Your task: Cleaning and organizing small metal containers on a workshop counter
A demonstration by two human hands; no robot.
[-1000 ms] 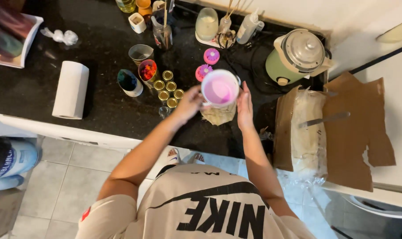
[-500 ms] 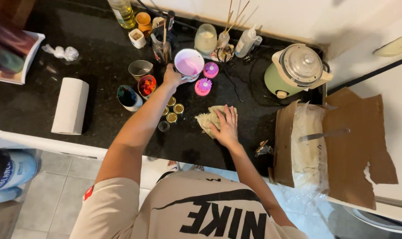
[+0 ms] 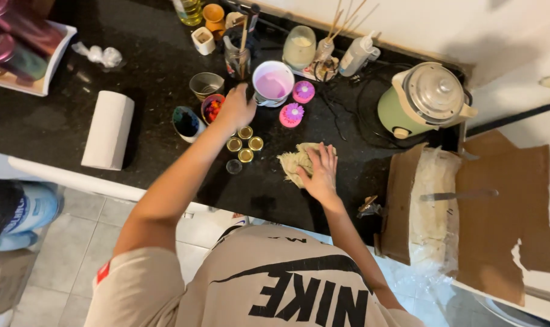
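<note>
Left hand — fingers curled, next to white jug of pink liquid at counter rear; grip unclear. Right hand — flat, open, pressing crumpled beige cloth mid-counter. Step: wiping, judged. Small gold tins close by — next stroke needs care.

Surface: black, speckled. White cup holds lilac-pink liquid; just right of it, two pink round moulds with flower-pattern tops (one magenta, one paler). Below-left of the cup: small tins, gold rims. Cloth under the right hand: beige. Far right of the cup: pale green cooker, silver lid. Far left: white paper roll. Cardboard: brown, around a whitish wax block.
</note>
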